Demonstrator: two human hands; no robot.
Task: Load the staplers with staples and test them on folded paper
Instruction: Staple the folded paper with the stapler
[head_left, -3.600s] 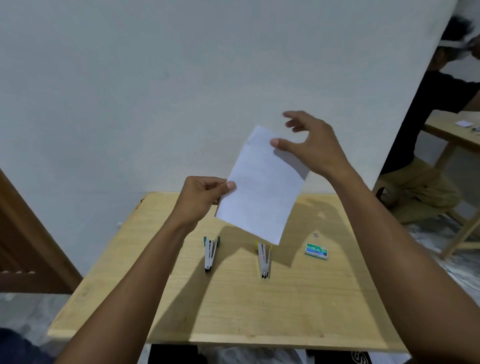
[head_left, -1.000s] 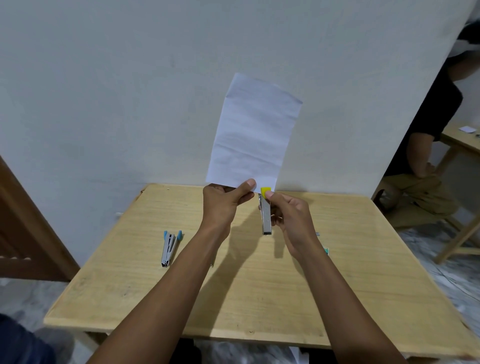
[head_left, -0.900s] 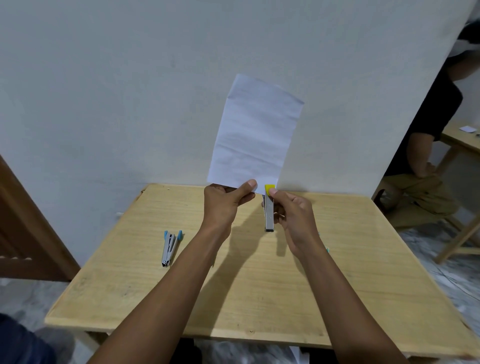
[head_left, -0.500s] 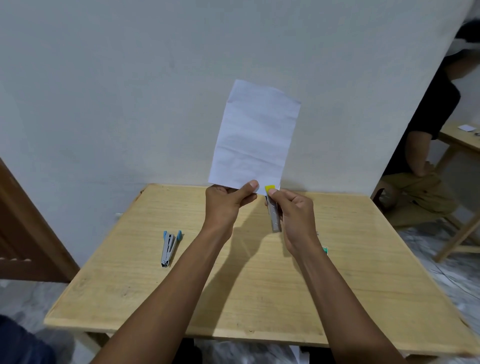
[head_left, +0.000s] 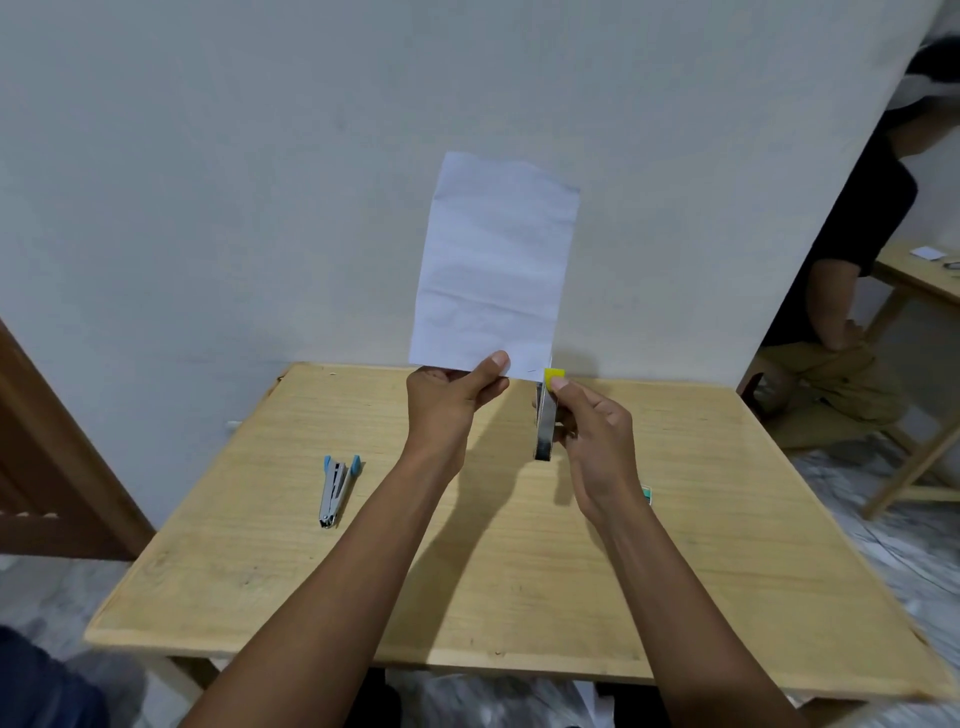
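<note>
Testing is the step in hand, by our reading: our left hand (head_left: 451, 397) pinches the lower edge of the folded paper (head_left: 496, 265) between thumb and fingers and holds the sheet upright in front of the wall, while our right hand (head_left: 589, 441) is closed around the yellow-tipped stapler (head_left: 545, 415), which stands nearly vertical with its yellow end at the sheet's lower right corner. We note a short dark mark on the paper just left of that yellow end; it may be a staple, but it is too small to confirm. Whether the corner sits inside the stapler's mouth we cannot tell from this view. The blue-tipped stapler (head_left: 336, 488) lies flat on the counter (head_left: 727, 545), well to the left of both hands and untouched. A corner of the staple box (head_left: 647, 492) shows on the counter behind our right wrist. If the mark is a staple, the next move calls for drawing the stapler clear, setting it down and checking the fold; if not, for seating the corner squarely in the mouth and squeezing firmly, with the left hand keeping the sheet taut. The blue-tipped stapler would then need its own trial. Against the frame a second ago, the stapler sits slightly further right and the sheet lower; about three and a half seconds back, both staplers lay on the counter and our right hand was open at the paper's top
</note>
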